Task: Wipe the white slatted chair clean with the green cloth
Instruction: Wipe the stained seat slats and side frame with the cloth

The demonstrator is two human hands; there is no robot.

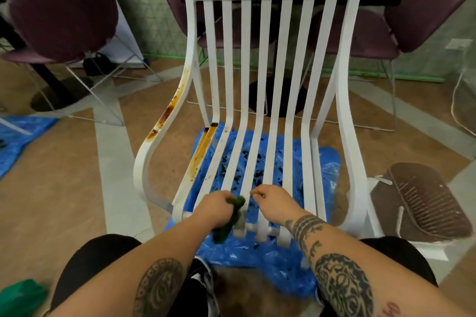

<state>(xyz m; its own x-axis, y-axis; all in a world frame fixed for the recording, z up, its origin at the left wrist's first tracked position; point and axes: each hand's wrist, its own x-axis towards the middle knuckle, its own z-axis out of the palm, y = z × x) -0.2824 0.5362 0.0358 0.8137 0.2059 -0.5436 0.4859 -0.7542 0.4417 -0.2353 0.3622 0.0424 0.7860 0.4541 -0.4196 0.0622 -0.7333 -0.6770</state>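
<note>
Left hand (215, 207) grip closed on green cloth (231, 216) against chair (268, 85) slat; right hand (275, 202) fingers curled, empty.

open gaps between slats (263, 136), purple chairs (59, 8) behind
</note>
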